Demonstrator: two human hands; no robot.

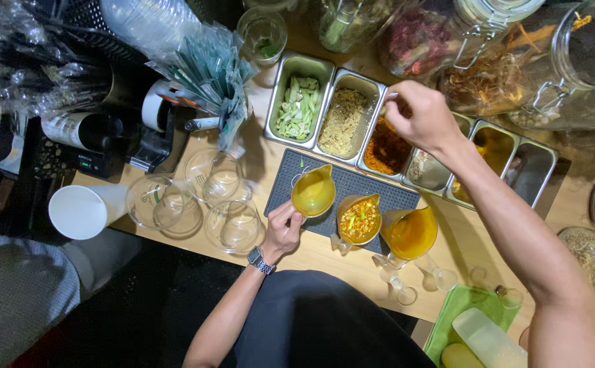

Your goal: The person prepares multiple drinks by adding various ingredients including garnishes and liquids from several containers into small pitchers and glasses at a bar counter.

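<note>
My left hand [282,230] grips the handle of a small yellow pitcher [313,191] standing on a dark ribbed bar mat [352,184]. Two more yellow pitchers stand beside it: the middle one [359,219] holds chopped bits in orange liquid, the right one [412,234] holds orange liquid. My right hand [423,116] hovers over a steel tray of reddish-orange shreds [386,147], fingers pinched on what looks like a small utensil. The row includes a tray of green stalk pieces [298,105] and a tray of pale crumbs [343,123].
Clear plastic cups [212,177] and a white paper cup [82,211] stand left of the mat. Large glass jars [584,54] line the back. A green tray [461,310] with a white bottle lies at the front right. Small glasses [396,283] sit near the counter edge.
</note>
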